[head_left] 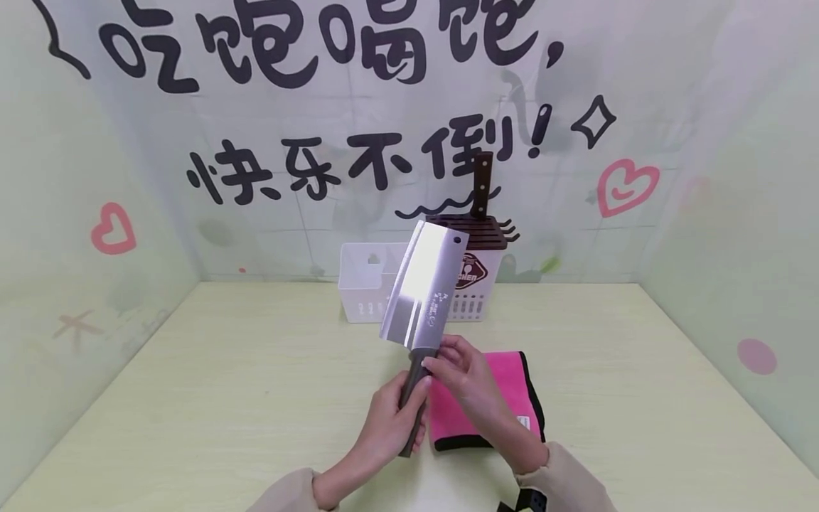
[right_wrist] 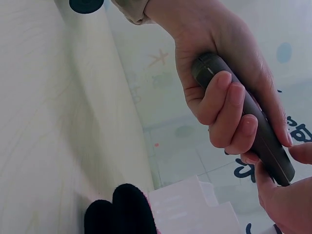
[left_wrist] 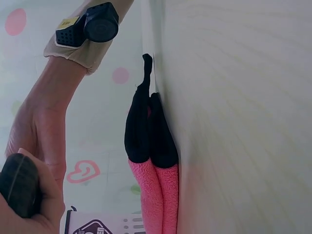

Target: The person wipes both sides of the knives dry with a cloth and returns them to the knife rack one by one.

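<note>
A cleaver (head_left: 425, 284) with a broad shiny blade is held up above the table, its blade pointing away and its dark handle (right_wrist: 261, 131) towards me. My left hand (head_left: 392, 414) grips the handle, fingers curled round it, as the right wrist view shows closely. At the top of the handle, by the blade, my right hand (head_left: 470, 384) pinches it between thumb and fingers. Under the right hand lies a folded pink cloth (head_left: 505, 384) with black edging. In the left wrist view, the handle's butt (left_wrist: 20, 185) shows within the left hand; the blade is out of sight there.
Behind the blade stands a white knife holder (head_left: 473, 306) with a brown slotted top; a dark-handled knife (head_left: 483, 185) stands in it. Beside it is a white plastic basket (head_left: 361, 284), partly hidden by the blade. Printed walls enclose the pale table (head_left: 224, 398) on three sides.
</note>
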Tool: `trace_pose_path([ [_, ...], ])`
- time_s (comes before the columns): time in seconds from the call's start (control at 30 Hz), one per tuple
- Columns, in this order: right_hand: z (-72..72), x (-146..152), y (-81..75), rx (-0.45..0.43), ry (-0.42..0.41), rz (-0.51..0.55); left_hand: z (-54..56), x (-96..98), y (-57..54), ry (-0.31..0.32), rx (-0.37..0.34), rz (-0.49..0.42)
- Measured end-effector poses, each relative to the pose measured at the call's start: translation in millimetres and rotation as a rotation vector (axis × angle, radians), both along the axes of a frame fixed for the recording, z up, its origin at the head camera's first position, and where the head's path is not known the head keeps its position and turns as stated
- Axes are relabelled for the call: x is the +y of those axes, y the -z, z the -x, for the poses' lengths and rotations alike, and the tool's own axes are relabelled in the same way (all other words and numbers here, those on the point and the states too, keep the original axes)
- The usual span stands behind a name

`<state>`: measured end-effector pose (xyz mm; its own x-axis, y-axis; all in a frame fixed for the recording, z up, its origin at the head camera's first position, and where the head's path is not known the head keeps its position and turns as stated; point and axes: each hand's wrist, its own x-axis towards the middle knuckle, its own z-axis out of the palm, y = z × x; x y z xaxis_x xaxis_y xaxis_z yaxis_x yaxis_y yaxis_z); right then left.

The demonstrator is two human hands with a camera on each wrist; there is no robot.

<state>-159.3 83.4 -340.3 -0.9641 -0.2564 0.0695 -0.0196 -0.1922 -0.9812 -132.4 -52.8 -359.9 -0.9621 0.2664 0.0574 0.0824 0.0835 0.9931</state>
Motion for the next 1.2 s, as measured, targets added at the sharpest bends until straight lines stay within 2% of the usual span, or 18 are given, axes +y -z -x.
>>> trace_pose_path([
  [0.17,1.0,-1.8,-0.3,0.000,-0.031,0.038,1.1,0.6,-1.6,-0.004,0.019,0.004],
  [0.33,1.7,-4.9,1.7,0.005,-0.056,0.016,1.5,-0.2,-2.0,0.002,0.011,0.001],
  [0.63,2.5,-5.0,9.8,-0.002,-0.064,0.002,3.0,-2.5,3.6,0.053,-0.006,-0.010],
  [0.97,3.7,-4.6,12.5,0.006,-0.081,0.003,5.0,-3.1,3.7,0.121,-0.039,-0.051],
  [1.2,5.1,-5.5,11.6,0.005,-0.071,0.010,6.0,-1.0,2.2,0.075,-0.027,-0.023],
])
